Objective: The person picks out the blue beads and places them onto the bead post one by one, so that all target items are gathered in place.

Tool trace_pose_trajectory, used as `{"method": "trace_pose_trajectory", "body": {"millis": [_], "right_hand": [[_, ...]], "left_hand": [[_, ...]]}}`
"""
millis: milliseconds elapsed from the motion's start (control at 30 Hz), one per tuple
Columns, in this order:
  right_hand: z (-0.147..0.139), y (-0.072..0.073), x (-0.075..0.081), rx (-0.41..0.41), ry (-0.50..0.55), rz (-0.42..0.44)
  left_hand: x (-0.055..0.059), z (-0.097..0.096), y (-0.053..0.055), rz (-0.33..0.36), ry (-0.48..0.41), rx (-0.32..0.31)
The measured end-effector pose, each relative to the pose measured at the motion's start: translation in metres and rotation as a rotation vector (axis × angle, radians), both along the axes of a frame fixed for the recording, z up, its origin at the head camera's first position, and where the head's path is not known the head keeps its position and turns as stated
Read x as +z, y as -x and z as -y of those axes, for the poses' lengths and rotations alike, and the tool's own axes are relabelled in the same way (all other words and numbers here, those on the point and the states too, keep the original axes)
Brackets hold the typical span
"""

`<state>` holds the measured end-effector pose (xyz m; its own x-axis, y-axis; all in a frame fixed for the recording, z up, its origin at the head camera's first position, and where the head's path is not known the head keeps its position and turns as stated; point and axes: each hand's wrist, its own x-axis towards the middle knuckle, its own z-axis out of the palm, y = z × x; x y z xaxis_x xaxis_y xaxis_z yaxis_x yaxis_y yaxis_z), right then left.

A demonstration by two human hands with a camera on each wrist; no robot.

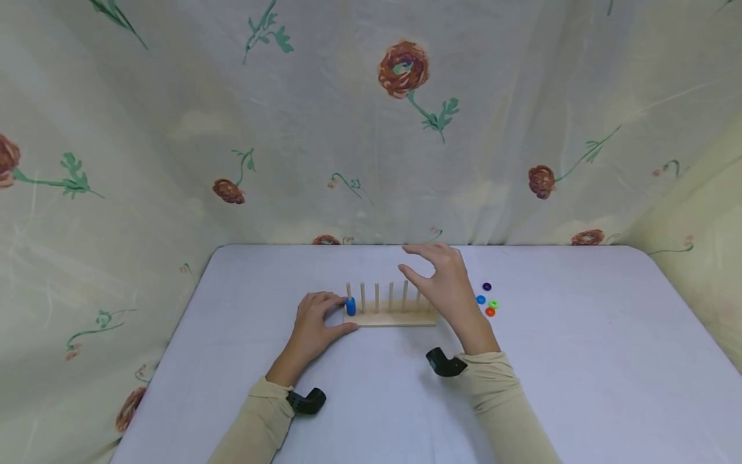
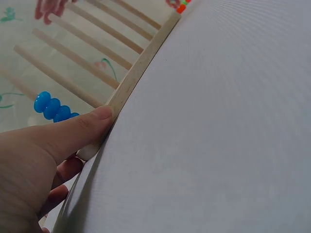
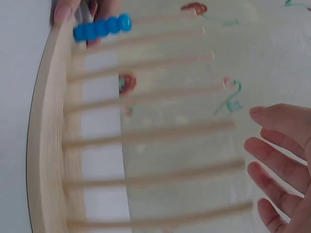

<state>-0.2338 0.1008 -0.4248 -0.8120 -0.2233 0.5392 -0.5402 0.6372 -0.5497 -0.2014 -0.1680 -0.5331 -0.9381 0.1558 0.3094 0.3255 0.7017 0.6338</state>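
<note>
My left hand (image 1: pixel 311 325) grips the left end of a wooden peg rack (image 1: pixel 394 319) on a white-covered surface (image 1: pixel 580 374), thumb pressed along the front edge of the base, fingers behind. A stack of blue beads (image 1: pixel 350 307) sits threaded on the leftmost peg (image 1: pixel 349 290); the other pegs in sight stand bare. Above the rack's right side, my right hand (image 1: pixel 447 283) hangs released, thumb and fingers spread, with no bead showing between them. Beyond it to the right, loose on the surface, lie a dark purple bead (image 1: pixel 487 287), a blue bead (image 1: pixel 481 299), a green bead (image 1: pixel 494 304) and an orange bead (image 1: pixel 490 312), grouped near one another. I judge the step in hand to be bead-threading, with my right hand between beads. The next move would seem to call for pinching a loose bead and centring its hole over a peg tip, the base held steady.
</note>
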Motion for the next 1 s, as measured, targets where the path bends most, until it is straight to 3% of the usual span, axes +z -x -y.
{"method": "trace_pose_trajectory", "body": {"millis": [300, 500, 667, 1000], "right_hand": [[-0.049, 0.001, -0.008, -0.055, -0.019, -0.007], [-0.075, 0.000, -0.016, -0.104, -0.084, 0.046], [-0.090, -0.002, -0.022, -0.128, -0.141, 0.104], [-0.117, -0.007, -0.032, -0.168, -0.244, 0.328]], "left_hand": [[0.001, -0.001, -0.001, 0.011, 0.010, 0.011], [0.001, -0.001, -0.001, 0.020, 0.019, 0.020], [0.001, 0.000, -0.001, 0.024, 0.013, 0.020], [0.001, 0.000, -0.001, 0.018, 0.004, 0.017]]}}
